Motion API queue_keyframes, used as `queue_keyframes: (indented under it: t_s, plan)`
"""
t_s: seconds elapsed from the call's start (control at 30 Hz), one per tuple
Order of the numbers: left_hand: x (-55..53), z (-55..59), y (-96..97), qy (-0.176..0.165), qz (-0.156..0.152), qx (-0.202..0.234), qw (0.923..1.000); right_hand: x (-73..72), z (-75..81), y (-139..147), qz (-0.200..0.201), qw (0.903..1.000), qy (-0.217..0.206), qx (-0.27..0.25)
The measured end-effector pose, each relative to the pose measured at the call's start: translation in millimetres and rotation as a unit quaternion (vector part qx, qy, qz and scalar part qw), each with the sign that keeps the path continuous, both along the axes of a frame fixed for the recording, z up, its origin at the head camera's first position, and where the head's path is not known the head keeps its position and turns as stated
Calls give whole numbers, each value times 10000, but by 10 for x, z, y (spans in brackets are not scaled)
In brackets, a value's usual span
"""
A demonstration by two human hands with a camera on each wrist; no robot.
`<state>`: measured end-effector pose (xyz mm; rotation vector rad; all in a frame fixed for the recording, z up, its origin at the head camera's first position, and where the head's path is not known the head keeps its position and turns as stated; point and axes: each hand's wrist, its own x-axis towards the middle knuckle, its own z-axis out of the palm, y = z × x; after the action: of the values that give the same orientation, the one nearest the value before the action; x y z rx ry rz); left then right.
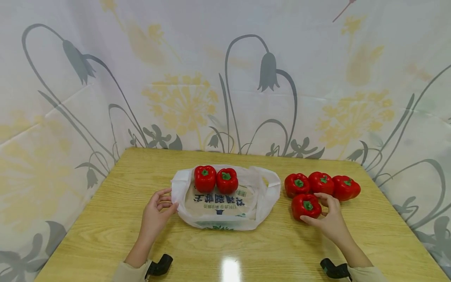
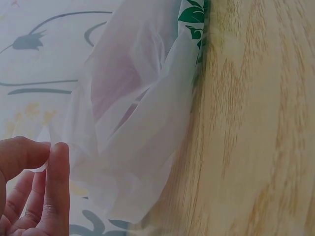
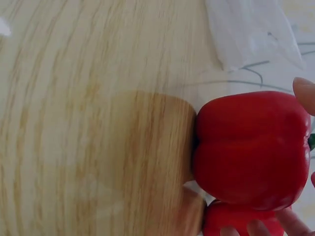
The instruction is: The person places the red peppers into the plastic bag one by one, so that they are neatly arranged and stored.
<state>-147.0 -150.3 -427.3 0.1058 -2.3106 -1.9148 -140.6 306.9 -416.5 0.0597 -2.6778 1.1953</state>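
A white plastic bag (image 1: pixel 262 211) with dark printing and green leaf marks lies spread with its mouth up. Two red bell peppers (image 1: pixel 205 179) with green stems sit at its far side. My left hand (image 1: pixel 158 209) pinches the bag's left edge between thumb and index finger, seen closely in the left wrist view at the bag's white film (image 2: pixel 133 147). To the right of the bag, my right hand (image 1: pixel 331 221) grips another red bell pepper (image 1: pixel 303 206), thumb on the near side and fingers on the far side. Its smooth red side (image 3: pixel 251 152) fills much of the right wrist view.
Three more red bell peppers (image 1: pixel 321 183) stand in a row just behind the gripped one. All rests on a wood-grain table (image 1: pixel 275 254), with a flower-printed curtain (image 1: pixel 211 78) along its back and sides. Black wrist-worn devices (image 1: pixel 160 265) sit at both sleeves.
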Motion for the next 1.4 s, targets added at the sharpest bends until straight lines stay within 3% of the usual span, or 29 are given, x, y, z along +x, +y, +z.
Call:
queue_keyframes:
  t_s: [0.57,1.4]
  plan:
    - [13,6,-3,25,21,-6,10000,-44,-100,75,4,9953,-872,-420]
    - [3,22,0,-18,54,-89,9999,-5,-66,31,-322,9926,-1093,-425]
